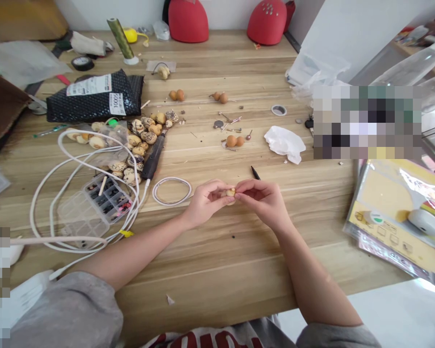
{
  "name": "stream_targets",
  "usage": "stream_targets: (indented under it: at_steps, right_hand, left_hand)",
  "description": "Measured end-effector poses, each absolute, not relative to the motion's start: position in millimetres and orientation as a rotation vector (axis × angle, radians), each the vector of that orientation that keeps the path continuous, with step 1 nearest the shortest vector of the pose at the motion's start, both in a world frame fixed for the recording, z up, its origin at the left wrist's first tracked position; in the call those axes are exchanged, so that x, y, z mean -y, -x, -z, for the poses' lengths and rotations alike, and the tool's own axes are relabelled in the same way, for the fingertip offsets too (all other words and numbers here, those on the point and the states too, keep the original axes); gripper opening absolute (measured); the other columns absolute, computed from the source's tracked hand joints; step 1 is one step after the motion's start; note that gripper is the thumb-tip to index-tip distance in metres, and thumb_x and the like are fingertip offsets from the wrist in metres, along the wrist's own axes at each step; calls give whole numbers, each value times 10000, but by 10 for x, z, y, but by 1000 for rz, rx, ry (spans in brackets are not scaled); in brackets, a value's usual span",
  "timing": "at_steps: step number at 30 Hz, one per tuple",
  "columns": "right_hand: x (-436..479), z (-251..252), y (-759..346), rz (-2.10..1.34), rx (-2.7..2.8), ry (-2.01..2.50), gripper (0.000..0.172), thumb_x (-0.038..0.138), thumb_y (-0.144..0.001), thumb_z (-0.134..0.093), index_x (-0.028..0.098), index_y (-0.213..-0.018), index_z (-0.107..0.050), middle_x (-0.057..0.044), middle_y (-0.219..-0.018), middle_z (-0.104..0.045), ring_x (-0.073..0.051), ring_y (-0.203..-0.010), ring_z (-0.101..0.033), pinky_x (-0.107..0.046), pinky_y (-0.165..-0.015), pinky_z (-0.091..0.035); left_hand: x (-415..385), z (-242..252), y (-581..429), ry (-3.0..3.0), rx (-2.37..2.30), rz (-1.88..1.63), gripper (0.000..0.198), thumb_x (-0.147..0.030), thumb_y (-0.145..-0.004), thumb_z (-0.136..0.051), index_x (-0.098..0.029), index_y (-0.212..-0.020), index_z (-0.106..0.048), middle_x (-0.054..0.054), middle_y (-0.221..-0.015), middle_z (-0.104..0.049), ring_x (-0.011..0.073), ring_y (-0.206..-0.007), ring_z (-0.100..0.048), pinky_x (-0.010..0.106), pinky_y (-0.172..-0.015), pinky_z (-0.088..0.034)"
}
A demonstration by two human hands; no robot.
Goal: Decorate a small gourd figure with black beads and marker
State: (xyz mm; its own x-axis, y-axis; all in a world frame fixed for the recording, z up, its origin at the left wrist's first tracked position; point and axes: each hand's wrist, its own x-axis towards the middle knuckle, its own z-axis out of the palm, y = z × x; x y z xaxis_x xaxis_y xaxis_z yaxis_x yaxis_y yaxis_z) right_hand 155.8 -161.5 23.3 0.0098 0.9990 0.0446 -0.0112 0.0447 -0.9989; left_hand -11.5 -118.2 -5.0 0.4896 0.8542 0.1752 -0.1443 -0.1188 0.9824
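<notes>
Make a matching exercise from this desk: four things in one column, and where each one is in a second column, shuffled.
Things:
1. Small pale gourd
2. Black engraving pen
3. White tissue
4. Clear compartment box

Places:
A. Right of the small orange gourds
B. Under loops of white cable
C. Pinched between the left hand and right hand
D. Beside the heap of carved gourds

Pairs: 1-C, 2-D, 3-A, 4-B

The worktop (217, 275) is matt, wood-grained board; the small gourd (231, 192) looks smooth and pale. The bag (94, 99) is glossy black plastic, the tissue (284, 143) crumpled paper, the tray (83, 215) clear plastic, the sleeve (65, 309) matt grey cloth.
</notes>
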Motion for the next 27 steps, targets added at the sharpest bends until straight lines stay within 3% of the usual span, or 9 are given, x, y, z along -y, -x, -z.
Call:
stream_targets:
  at_steps: [6, 11, 27]
  right_hand:
    - [1608, -235, -1602, -1190, 1276, 1139, 74, 241, -723, -721, 179, -725, -680, -40, -808, -679, -142, -793, -640, -282, -748, -528]
    - [1586, -211, -1607, -1183, 1287, 1186, 53, 214, -710, -720, 175, -704, -685, -41, -800, -684, -135, -766, -643, -271, -725, -528]
    - [1572, -190, -1583, -1203, 1264, 1247, 102, 262, -684, -730, 175, -654, -685, -50, -788, -703, -155, -753, -651, -301, -728, -529]
  left_hand:
    - [1187, 37, 157, -1795, -719, -1010, 207, -237, -762, -697, -167, -956, -681, 79, -954, -696, 163, -939, -636, 301, -863, -493]
    - [1187, 17, 144, -1830, -787, -945, 222, -278, -776, -679, -160, -964, -683, 79, -908, -703, 155, -831, -652, 277, -764, -520]
    - [1163, -1, 166, -1933, -770, -916, 143, -237, -798, -651, -149, -906, -683, 78, -923, -718, 152, -843, -674, 259, -767, -538]
